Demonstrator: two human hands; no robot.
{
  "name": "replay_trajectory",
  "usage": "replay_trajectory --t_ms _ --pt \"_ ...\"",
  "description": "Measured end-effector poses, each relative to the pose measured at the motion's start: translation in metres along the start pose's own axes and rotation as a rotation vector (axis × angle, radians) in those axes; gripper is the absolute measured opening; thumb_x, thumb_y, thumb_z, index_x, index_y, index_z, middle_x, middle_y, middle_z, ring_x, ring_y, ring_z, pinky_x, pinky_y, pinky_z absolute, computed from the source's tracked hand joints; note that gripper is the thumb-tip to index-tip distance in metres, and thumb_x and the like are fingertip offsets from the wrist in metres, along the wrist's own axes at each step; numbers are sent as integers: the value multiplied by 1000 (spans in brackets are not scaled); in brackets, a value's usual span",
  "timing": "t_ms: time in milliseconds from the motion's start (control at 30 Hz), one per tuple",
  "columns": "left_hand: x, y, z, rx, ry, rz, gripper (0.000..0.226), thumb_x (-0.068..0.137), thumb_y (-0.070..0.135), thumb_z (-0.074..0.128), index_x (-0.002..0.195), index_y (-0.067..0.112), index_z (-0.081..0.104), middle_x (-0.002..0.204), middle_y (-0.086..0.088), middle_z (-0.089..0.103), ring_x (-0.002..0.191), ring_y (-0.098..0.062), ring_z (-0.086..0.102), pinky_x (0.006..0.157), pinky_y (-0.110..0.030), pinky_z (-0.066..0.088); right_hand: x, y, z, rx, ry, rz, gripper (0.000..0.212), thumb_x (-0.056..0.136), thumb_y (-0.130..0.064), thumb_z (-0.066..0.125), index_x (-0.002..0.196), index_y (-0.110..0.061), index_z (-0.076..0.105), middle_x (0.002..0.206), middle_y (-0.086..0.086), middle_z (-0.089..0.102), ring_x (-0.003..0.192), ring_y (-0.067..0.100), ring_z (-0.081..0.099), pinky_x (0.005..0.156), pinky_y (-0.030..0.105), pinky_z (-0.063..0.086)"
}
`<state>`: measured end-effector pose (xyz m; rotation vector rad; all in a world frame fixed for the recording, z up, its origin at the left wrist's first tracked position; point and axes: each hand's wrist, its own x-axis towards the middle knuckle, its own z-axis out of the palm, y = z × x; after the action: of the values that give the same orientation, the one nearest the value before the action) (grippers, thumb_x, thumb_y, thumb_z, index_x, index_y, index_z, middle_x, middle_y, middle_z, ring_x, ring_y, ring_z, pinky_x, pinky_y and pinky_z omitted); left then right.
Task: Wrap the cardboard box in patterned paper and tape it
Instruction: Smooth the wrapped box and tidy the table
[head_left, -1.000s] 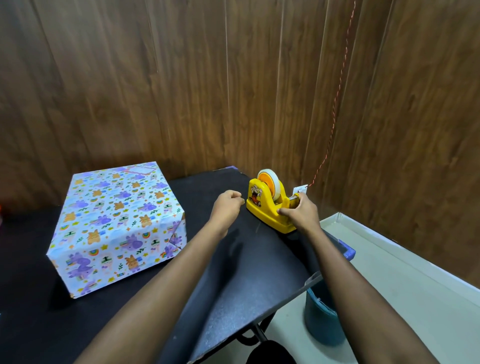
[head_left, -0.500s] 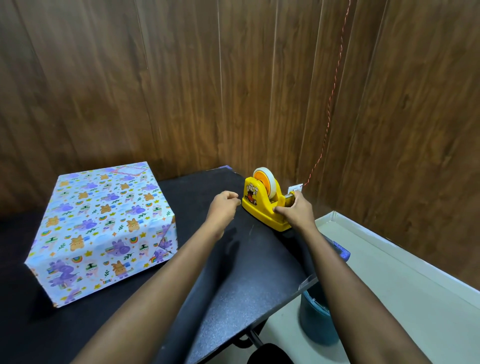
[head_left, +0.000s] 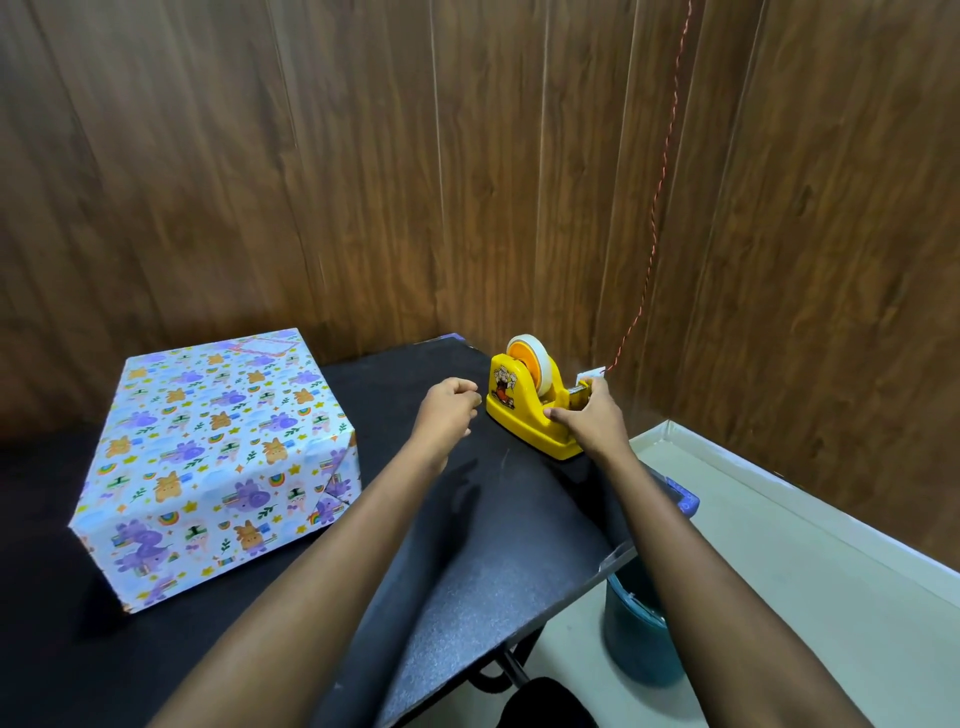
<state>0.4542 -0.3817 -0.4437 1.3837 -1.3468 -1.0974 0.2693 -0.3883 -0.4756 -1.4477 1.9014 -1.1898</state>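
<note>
The right hand (head_left: 592, 418) rested on the cutter end of the yellow tape dispenser (head_left: 530, 410), fingers curled around the body and fingertips up at the blade; whether they already pinched a tape end was too small to tell. The left hand (head_left: 447, 408) hovered just beside the dispenser's near face, loosely fisted around nothing visible, not touching it. The dispenser's long axis ran from the tape roll (head_left: 532, 361) at the far left toward the cutter at the near right, so any strip would likely come off toward the right hand. The cardboard box (head_left: 218, 457), covered in patterned paper on the 3 faces shown, sat well apart to the left on the black table (head_left: 467, 561), nearer the left hand. 1 folded end flap faced the dispenser, probably the seam awaiting tape
</note>
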Motion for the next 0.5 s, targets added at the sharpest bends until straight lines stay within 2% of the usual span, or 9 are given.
replay_trajectory --t_ms 67,133,200,267,367,433,500 --pt "-3 2 -3 -14 3 6 16 96 13 47 109 15 55 105 -4 61 96 -17 57 84 -36 48 -5 -7 -3 -15 81 -64 66 80 -29 73 135 -12 41 137 9 48 125 26 45 96 37 44" --pt "-12 6 -9 -33 6 23 13 96 14 47 107 16 54 108 -4 61 97 -17 57 83 -35 48 -16 -18 -6 -71 159 -142 54 82 -30 70 129 -12 48 132 6 52 124 23 42 91 33 42" --pt "-19 9 -17 -50 16 39 13 95 14 48 106 17 54 110 -4 62 97 -17 58 81 -34 47 -25 -30 -4 -53 215 -183 40 83 -28 68 118 -11 56 120 5 58 116 22 45 83 28 39" --pt "-29 8 -27 -69 33 53 12 94 13 49 105 17 55 110 -4 63 97 -17 59 81 -34 47 -35 -44 3 57 204 -189 27 82 -23 67 105 -9 60 106 5 63 103 22 53 79 28 40" --pt "-45 3 -54 -27 123 118 13 93 12 50 104 16 56 110 -4 64 98 -18 60 82 -33 48 -53 -66 32 208 20 -159 12 83 -16 64 93 -10 63 94 4 65 86 19 59 75 28 43" --pt "-60 -8 -85 195 297 240 20 91 10 51 108 13 60 113 -5 64 104 -19 57 85 -31 45 -69 -80 62 275 -169 -139 7 84 -16 64 90 -13 61 90 6 65 77 17 60 72 31 46" --pt "-76 -21 -117 509 530 346 28 87 9 52 115 10 60 121 -6 58 118 -23 44 93 -32 38 -83 -88 91 293 -322 -111 16 85 -21 65 98 -13 61 92 5 63 77 15 58 70 29 46"
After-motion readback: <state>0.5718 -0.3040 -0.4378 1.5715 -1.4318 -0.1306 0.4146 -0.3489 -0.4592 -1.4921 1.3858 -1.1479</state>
